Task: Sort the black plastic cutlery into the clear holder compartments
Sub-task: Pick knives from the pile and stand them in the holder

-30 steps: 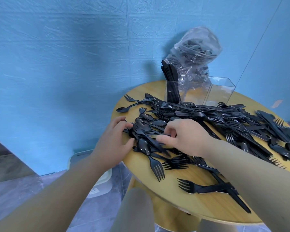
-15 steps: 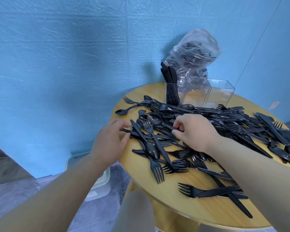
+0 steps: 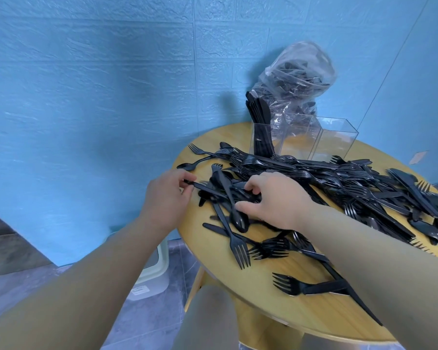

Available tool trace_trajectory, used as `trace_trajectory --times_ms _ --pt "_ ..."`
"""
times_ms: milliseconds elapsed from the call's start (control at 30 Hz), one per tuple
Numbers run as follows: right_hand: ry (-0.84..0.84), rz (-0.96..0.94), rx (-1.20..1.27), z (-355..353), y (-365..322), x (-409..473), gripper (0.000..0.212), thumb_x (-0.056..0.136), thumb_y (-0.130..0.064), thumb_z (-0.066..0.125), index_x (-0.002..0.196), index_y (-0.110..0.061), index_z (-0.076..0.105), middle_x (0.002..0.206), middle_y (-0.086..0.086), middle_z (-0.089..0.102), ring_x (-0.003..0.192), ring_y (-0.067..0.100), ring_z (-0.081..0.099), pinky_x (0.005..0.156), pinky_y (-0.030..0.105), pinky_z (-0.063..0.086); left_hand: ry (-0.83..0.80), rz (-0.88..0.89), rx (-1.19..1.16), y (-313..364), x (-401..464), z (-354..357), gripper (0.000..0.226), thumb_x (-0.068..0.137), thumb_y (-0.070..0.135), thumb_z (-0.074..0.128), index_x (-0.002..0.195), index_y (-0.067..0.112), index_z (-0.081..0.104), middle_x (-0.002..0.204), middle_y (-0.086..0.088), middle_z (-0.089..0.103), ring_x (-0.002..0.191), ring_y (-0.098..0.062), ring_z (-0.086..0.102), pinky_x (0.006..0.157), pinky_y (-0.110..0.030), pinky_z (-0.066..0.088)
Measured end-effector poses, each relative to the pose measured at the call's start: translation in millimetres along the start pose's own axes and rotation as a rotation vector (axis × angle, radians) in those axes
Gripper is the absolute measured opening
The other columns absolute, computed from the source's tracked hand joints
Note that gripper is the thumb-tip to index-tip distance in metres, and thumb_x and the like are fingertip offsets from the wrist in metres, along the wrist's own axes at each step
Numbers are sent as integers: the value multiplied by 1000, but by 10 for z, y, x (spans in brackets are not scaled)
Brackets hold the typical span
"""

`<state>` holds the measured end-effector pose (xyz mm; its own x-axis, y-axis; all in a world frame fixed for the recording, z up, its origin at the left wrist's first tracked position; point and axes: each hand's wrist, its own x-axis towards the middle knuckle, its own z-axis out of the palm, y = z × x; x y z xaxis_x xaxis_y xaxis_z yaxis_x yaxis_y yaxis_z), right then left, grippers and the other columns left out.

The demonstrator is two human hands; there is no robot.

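A heap of black plastic cutlery point(image 3: 339, 180) covers the round wooden table point(image 3: 283, 294). At the table's back stands the clear holder point(image 3: 331, 140); its left compartment holds several black knives point(image 3: 259, 122), the other compartments look bare. My left hand point(image 3: 166, 195) pinches the handle end of a black utensil point(image 3: 208, 189) at the table's left edge. My right hand point(image 3: 271, 198) lies on the pile with curled fingers around black pieces; its thumb touches a black spoon point(image 3: 234, 210). Loose forks point(image 3: 238, 246) lie near the front.
A clear plastic bag point(image 3: 301, 77) with more black cutlery leans against the blue wall behind the holder. A white bin point(image 3: 152, 271) stands on the grey floor left of the table. My knee point(image 3: 210, 317) is below the table's front edge.
Both hands have shifted slightly within the pile. The left hand now pinches a utensil's handle end, and the cutlery under the right hand has been shuffled.
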<state>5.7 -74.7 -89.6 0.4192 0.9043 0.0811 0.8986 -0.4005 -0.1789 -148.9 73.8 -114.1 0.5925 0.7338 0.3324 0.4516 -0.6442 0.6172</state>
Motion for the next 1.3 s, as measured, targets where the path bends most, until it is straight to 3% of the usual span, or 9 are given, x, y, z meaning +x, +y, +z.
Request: trace_trajectory --times_ms 100,300,600,733,833,933,1033,1200,1300 --pt "10 10 -2 -35 15 23 42 87 -55 53 115 -24 60 104 -5 62 97 16 57 84 34 50 3 -22 7 -28 18 -38 16 90 12 61 102 18 68 94 10 62 81 -5 54 78 -13 34" --pt "-15 -31 25 -52 22 -34 22 92 -34 50 105 -24 65 98 -8 62 92 15 59 82 33 50 -78 -32 18 -56 -105 -50 14 91 18 59 102 22 67 100 10 62 81 -9 51 78 -23 38" --pt "39 -26 20 -16 92 -71 25 96 -36 45 103 -23 65 95 -7 60 89 13 56 80 32 50 -103 72 -5 22 -172 4 13 90 21 58 97 26 68 98 14 63 94 -6 57 78 -21 38" --pt "120 0 -55 -35 215 -111 31 96 -35 44 120 -25 61 117 -5 55 109 16 47 92 27 38 -79 178 80 85 -67 32 18 91 26 56 106 27 67 114 13 59 110 -7 44 89 -25 35" --pt "48 -16 -117 -44 301 -151 37 97 -36 40 129 -28 55 126 -6 50 114 17 38 98 27 31 -182 270 176 209 -12 84 31 94 36 49 124 33 59 133 16 50 129 -14 31 106 -32 27" --pt "-4 -66 -65 -40 356 -197 34 97 -29 39 125 -30 59 121 -9 55 105 14 36 90 23 31 -337 348 359 333 14 173 42 96 49 37 138 42 42 151 16 29 139 -15 13 111 -44 20" --pt "101 -32 -43 -109 478 -235 31 96 -22 43 119 -27 63 114 -8 60 102 15 42 79 20 27 -446 403 467 410 40 248 46 96 55 28 141 47 33 157 15 15 143 -15 1 111 -49 15" --pt "196 160 -81 -175 824 -315 24 92 -17 48 106 -20 68 103 1 63 100 22 50 84 28 38 -423 384 394 448 54 296 36 97 52 32 124 43 55 151 16 28 143 -12 3 112 -48 12" --pt "223 195 -68 -170 920 -370 21 91 -17 51 101 -18 69 101 2 63 97 23 52 81 30 40 -385 401 374 545 56 350 35 97 49 33 125 41 54 149 17 32 143 -10 5 111 -48 14"
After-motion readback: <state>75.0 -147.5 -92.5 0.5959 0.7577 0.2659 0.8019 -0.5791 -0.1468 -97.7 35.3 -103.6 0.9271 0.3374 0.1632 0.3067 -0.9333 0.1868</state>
